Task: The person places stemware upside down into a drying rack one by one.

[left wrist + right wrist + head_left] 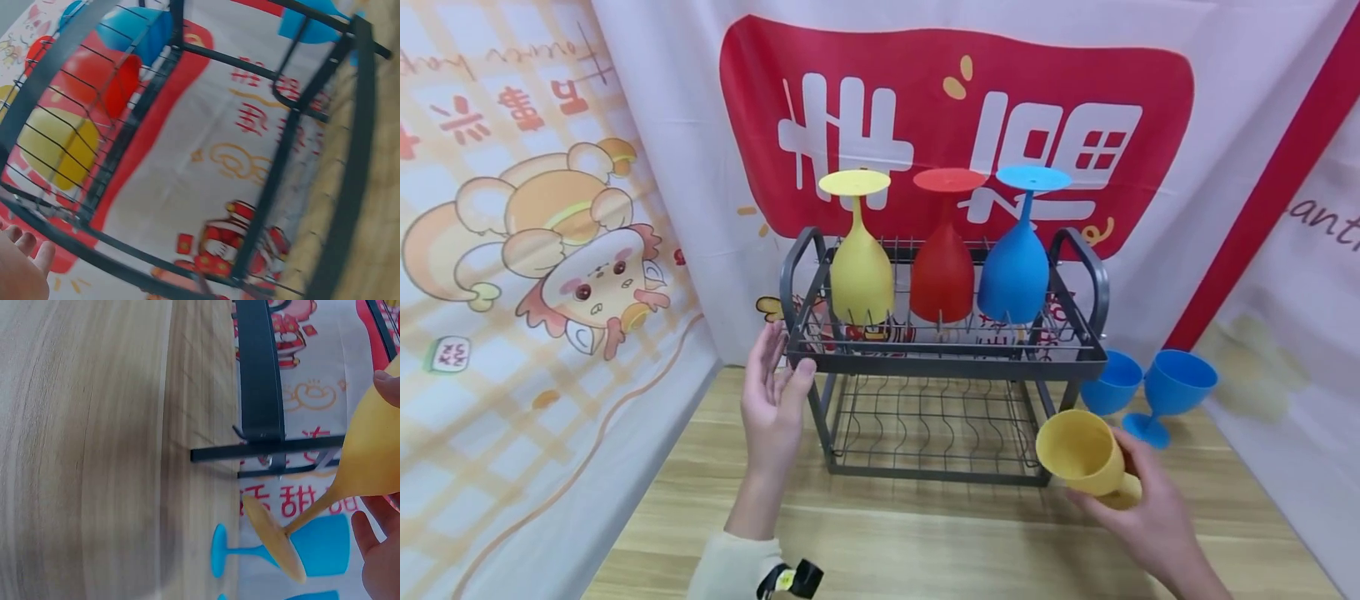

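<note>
The right hand (1157, 521) gripped a yellow plastic goblet (1086, 458) near two blue goblets (1150, 385); the left hand (772, 400), fingers straight, touched the dark wire dish rack (1093, 283) on the wooden table (925, 533).

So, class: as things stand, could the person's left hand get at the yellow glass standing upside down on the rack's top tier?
Probably yes. The left hand rests open at the rack's front left corner, just below the upside-down yellow glass. Nothing lies between them, and the left hand holds nothing; only the low rail stands in front.
</note>
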